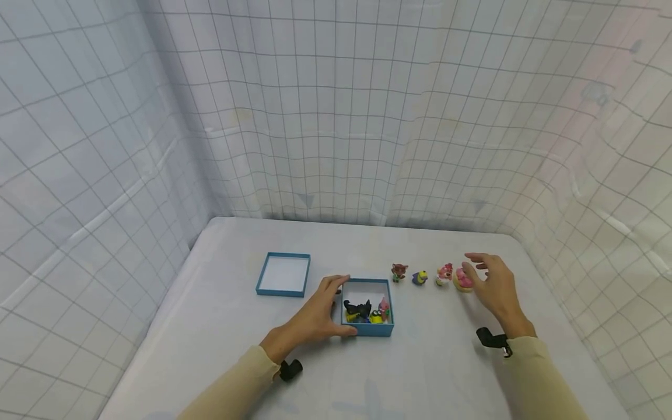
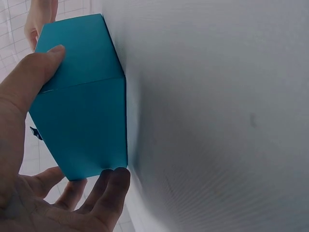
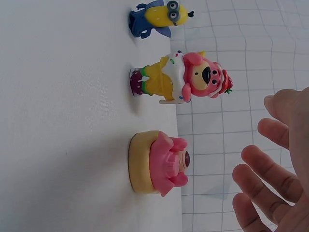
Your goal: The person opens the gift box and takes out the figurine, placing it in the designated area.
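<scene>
My left hand grips the left side of a blue box, thumb on its near wall and fingers round the far corner. Inside the box lie several small figurines, among them a black cat-like one, a pink one and a yellow one. Over at the right, my right hand hovers with loosely bent fingers and holds nothing. Closest to it is a pink bear figurine on a tan round base. Beside that stands a pink bear with a strawberry cap.
A blue-rimmed box lid lies inside up to the left of the box. A brown figurine and a minion in blue stand in the row behind the box. White grid-patterned sheets hang round the white table.
</scene>
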{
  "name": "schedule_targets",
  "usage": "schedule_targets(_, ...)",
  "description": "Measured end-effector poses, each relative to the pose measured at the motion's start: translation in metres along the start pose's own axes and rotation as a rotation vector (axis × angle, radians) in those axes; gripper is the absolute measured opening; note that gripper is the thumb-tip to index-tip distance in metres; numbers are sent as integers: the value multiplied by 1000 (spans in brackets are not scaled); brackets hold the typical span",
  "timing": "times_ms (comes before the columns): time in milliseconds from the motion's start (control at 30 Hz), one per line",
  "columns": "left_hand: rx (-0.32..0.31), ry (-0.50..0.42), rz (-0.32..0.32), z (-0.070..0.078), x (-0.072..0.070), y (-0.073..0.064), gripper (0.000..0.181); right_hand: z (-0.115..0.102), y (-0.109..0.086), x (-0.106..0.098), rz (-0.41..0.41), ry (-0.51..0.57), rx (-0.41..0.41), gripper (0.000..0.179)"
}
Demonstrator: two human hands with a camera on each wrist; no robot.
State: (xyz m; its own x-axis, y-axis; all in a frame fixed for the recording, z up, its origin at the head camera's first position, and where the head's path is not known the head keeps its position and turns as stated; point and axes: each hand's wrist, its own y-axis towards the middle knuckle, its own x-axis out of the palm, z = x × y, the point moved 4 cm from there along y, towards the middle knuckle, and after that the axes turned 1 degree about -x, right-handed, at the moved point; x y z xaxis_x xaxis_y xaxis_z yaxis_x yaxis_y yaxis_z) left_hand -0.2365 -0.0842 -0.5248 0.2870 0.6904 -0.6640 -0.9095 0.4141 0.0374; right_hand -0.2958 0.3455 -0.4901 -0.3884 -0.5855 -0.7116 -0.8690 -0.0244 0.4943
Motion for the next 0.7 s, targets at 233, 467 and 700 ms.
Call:
schedule_targets(233, -11, 15, -16, 0, 0, 2, 126, -13, 0, -1, 26, 11, -57, 31)
schedule_targets(467, -25, 36, -34, 1, 3, 5, 129, -33, 0, -2, 101, 25, -190, 30)
schedule_targets(700, -36, 34, -47, 1, 4, 8, 128, -56, -3, 5, 105, 72, -269, 32)
